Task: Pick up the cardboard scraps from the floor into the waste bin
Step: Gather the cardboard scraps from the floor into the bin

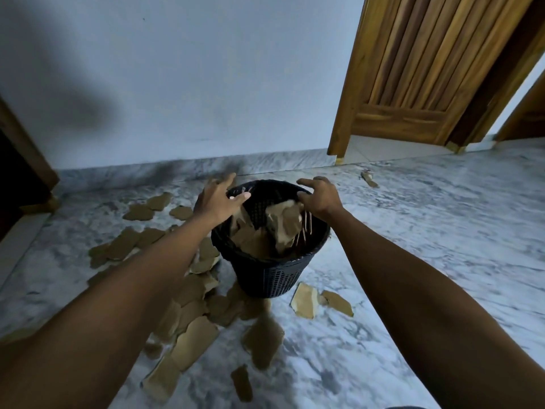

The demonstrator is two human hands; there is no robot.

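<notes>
Both arms reach out over the black waste bin (269,273) at the centre of the frame. The left hand (216,202) hovers above the bin's far left rim, fingers spread, its grip released. The right hand (320,197) hangs over the right rim, fingers loosely bent, holding nothing. Cardboard pieces (283,225) sit inside the bin — blurred. Many cardboard scraps (191,340) lie on the marble floor (442,237), mostly lower left, two just right of the bin. A wooden door (427,63) stands upper right.
</notes>
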